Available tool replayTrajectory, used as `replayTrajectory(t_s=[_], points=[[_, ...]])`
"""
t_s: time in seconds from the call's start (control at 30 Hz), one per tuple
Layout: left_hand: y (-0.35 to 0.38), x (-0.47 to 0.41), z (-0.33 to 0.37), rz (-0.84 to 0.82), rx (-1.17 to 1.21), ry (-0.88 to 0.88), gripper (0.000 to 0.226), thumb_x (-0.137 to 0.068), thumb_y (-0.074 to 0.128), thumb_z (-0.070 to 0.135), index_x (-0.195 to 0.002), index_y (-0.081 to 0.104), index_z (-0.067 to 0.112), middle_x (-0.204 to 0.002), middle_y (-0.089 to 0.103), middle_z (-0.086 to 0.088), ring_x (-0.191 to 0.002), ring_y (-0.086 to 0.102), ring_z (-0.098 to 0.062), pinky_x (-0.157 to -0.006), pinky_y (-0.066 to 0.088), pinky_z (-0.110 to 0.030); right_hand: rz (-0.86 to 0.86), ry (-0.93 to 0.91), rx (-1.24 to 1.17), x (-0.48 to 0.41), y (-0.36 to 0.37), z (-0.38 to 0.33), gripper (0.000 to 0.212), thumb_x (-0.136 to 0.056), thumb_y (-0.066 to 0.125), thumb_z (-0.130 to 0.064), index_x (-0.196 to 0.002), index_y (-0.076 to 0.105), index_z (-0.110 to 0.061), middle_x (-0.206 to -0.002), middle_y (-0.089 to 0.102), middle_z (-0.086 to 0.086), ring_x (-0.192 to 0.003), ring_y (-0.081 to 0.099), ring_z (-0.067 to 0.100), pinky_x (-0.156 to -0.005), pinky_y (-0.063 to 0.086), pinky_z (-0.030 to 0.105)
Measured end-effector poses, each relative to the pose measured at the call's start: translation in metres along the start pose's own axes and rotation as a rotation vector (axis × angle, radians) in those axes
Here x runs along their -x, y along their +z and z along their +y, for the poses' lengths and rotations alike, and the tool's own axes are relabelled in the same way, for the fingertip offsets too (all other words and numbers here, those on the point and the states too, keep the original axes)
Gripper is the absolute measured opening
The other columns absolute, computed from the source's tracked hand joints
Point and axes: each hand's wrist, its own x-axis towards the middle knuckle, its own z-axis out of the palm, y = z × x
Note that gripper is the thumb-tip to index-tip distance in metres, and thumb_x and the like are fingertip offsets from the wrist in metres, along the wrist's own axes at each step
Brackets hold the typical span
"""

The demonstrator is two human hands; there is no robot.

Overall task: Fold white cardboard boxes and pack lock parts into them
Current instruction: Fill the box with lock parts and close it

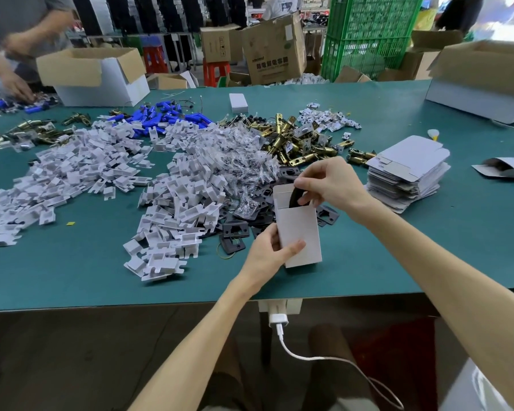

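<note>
My left hand grips the white box upright near the table's front edge; my right hand pinches a black plate half inside its open top.

Bare green table lies open near the front edge; white clip heaps and, seemingly, black plates crowd behind

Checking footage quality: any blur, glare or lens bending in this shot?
Head view: hands and white box sharp; the other person's hand at upper left motion-blurred; top right corner blown out; table edge bows from wide-angle distortion.
</note>
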Motion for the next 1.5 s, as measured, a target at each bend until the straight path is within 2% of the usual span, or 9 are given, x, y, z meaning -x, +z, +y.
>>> replayTrajectory(t_s=[0.23, 0.37, 0.43, 0.6, 0.8, 0.93, 1.07, 1.27, 1.5], points=[[0.0, 0.0, -0.002, -0.006, -0.016, 0.01, 0.045, -0.09, 0.081, 0.03, -0.128, 0.058, 0.027, -0.125, 0.072, 0.005, -0.111, 0.07, -0.006, -0.09, 0.058, -0.023, 0.21, -0.131, 0.182, -0.002, -0.002, -0.002, 0.007, -0.099, 0.066, -0.019, -0.094, 0.067, -0.015, -0.073, 0.063, -0.008, -0.053, 0.055, -0.012, -0.051, 0.039, 0.005], [-0.001, -0.001, -0.002, -0.003, 0.002, 0.01, 0.048, -0.089, 0.082, 0.029, -0.13, 0.059, 0.022, -0.125, 0.072, 0.004, -0.111, 0.071, -0.008, -0.088, 0.057, -0.022, 0.267, -0.176, 0.278, 0.0, -0.001, -0.004, 0.015, -0.102, 0.062, -0.023, -0.095, 0.067, -0.011, -0.073, 0.065, -0.005, -0.059, 0.055, -0.002, -0.054, 0.04, 0.012], [-0.002, -0.001, -0.002, -0.003, 0.007, 0.008, 0.047, -0.089, 0.082, 0.029, -0.129, 0.059, 0.022, -0.125, 0.073, 0.005, -0.11, 0.071, -0.007, -0.087, 0.057, -0.022, 0.287, -0.144, 0.255, 0.001, 0.002, -0.005, 0.018, -0.105, 0.057, -0.024, -0.095, 0.062, -0.01, -0.08, 0.07, 0.003, -0.067, 0.067, 0.017, -0.061, 0.053, 0.028], [-0.002, -0.001, -0.003, 0.002, 0.012, 0.008, 0.044, -0.089, 0.082, 0.029, -0.127, 0.06, 0.026, -0.123, 0.074, 0.006, -0.111, 0.071, -0.007, -0.087, 0.056, -0.02, 0.213, -0.039, 0.001, 0.001, 0.006, -0.002, 0.016, -0.108, 0.049, -0.022, -0.098, 0.046, -0.01, -0.082, 0.069, 0.021, -0.047, 0.068, 0.03, -0.032, 0.047, 0.032], [-0.003, -0.002, -0.003, 0.002, 0.004, 0.001, 0.045, -0.087, 0.083, 0.032, -0.125, 0.059, 0.028, -0.122, 0.074, 0.007, -0.11, 0.071, -0.007, -0.087, 0.057, -0.022, 0.078, -0.143, 0.21, -0.003, 0.006, 0.002, 0.022, -0.096, 0.063, 0.0, -0.113, 0.062, -0.013, -0.082, 0.07, 0.01, -0.052, 0.066, 0.01, -0.052, 0.057, 0.028], [-0.002, -0.002, -0.004, -0.005, 0.01, 0.002, 0.051, -0.087, 0.084, 0.033, -0.131, 0.059, 0.021, -0.124, 0.074, 0.004, -0.111, 0.071, -0.01, -0.09, 0.058, -0.026, -0.043, -0.28, 0.509, -0.005, 0.001, -0.002, 0.019, -0.095, 0.067, -0.004, -0.11, 0.076, -0.012, -0.096, 0.066, 0.004, -0.084, 0.062, 0.021, -0.085, 0.054, 0.042], [-0.002, -0.001, -0.003, -0.021, 0.003, 0.005, 0.05, -0.087, 0.084, 0.032, -0.13, 0.059, 0.025, -0.123, 0.074, 0.006, -0.112, 0.071, -0.009, -0.088, 0.058, -0.024, -0.161, -0.419, 0.854, -0.006, -0.001, -0.006, 0.021, -0.097, 0.065, -0.008, -0.114, 0.074, -0.016, -0.111, 0.07, 0.004, -0.104, 0.063, 0.026, -0.086, 0.051, 0.045], [-0.002, 0.001, -0.001, -0.024, -0.017, 0.009, 0.049, -0.086, 0.085, 0.033, -0.129, 0.06, 0.028, -0.119, 0.075, 0.01, -0.11, 0.072, -0.008, -0.085, 0.058, -0.022, -0.305, -0.385, 0.862, -0.005, 0.001, -0.011, 0.046, -0.089, 0.056, 0.014, -0.103, 0.07, -0.028, -0.106, 0.07, -0.002, -0.094, 0.07, 0.016, -0.077, 0.059, 0.044], [-0.002, 0.0, -0.002, -0.021, -0.006, 0.007, 0.045, -0.087, 0.084, 0.032, -0.126, 0.061, 0.027, -0.115, 0.076, 0.01, -0.106, 0.073, -0.01, -0.083, 0.058, -0.023, -0.409, -0.306, 0.92, -0.002, 0.013, -0.015, 0.05, -0.084, 0.041, 0.018, -0.087, 0.06, -0.028, -0.084, 0.058, -0.003, -0.084, 0.06, 0.028, -0.071, 0.053, 0.042]])
